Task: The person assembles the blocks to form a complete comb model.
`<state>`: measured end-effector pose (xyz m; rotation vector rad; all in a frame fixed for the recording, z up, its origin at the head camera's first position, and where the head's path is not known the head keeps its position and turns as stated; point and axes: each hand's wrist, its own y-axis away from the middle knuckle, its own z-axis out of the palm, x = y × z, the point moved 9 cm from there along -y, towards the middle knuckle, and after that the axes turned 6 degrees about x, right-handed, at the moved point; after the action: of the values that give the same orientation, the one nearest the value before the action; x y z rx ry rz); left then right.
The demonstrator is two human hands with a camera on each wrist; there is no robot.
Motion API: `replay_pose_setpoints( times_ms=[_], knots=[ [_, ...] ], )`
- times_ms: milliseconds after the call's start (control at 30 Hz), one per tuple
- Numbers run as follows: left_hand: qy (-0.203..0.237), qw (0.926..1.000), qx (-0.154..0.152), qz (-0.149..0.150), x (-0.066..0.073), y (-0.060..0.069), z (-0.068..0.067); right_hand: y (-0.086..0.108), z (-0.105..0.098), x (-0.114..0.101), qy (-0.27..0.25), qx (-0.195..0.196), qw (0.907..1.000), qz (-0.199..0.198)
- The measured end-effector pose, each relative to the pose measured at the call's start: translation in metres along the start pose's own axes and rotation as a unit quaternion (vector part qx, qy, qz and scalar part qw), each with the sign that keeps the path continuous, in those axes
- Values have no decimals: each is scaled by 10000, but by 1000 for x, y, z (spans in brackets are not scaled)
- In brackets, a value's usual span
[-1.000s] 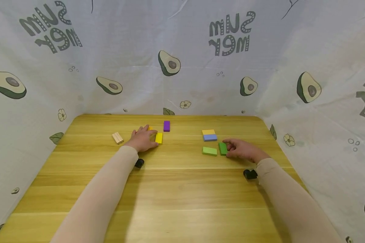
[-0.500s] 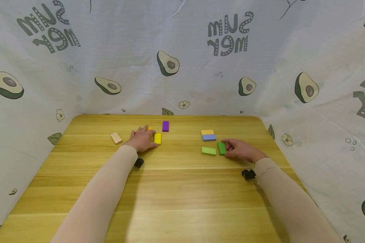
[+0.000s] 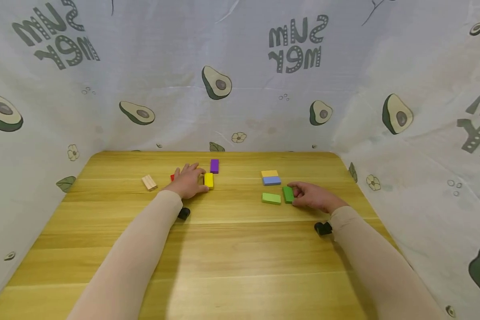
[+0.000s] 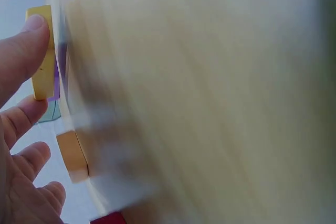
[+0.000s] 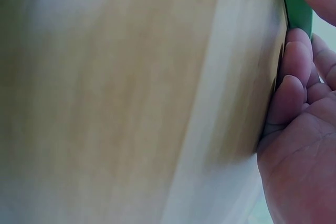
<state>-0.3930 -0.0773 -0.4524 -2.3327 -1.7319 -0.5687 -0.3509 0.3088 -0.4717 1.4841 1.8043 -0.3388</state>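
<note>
In the head view, my left hand (image 3: 187,182) pinches a yellow block (image 3: 209,181) between thumb and forefinger. The left wrist view shows that yellow block (image 4: 43,53) between the thumb and a fingertip, clear of the tabletop. An orange block (image 4: 72,153) and a red block (image 4: 109,218) lie near the other fingers. My right hand (image 3: 314,196) holds a dark green block (image 3: 288,194) by its ends on the table; its other fingers are curled under, as the right wrist view shows beside the green block (image 5: 298,3).
A light green block (image 3: 271,198) lies left of the dark green one. Behind are a blue block (image 3: 271,181) and a pale orange block (image 3: 270,173), touching. A purple block (image 3: 214,166) stands further back, and a plain wooden piece (image 3: 149,182) lies far left on the table (image 3: 240,258).
The yellow block has risen slightly and shifted a little with my left hand, and more of the red block shows. My right hand still holds the green block; the head view has drifted slightly.
</note>
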Motion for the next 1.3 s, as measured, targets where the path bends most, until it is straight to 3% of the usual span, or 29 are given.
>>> replay_pose_setpoints(
  times_ms=[300, 1300],
  knots=[
    [-75, 9999, -47, 57, 9, -10, 9, 1, 1, -2, -145, 13, 9999, 5],
    [111, 9997, 104, -205, 6, -18, 13, -1, 2, 2, -215, -8, 9997, 109]
  ],
)
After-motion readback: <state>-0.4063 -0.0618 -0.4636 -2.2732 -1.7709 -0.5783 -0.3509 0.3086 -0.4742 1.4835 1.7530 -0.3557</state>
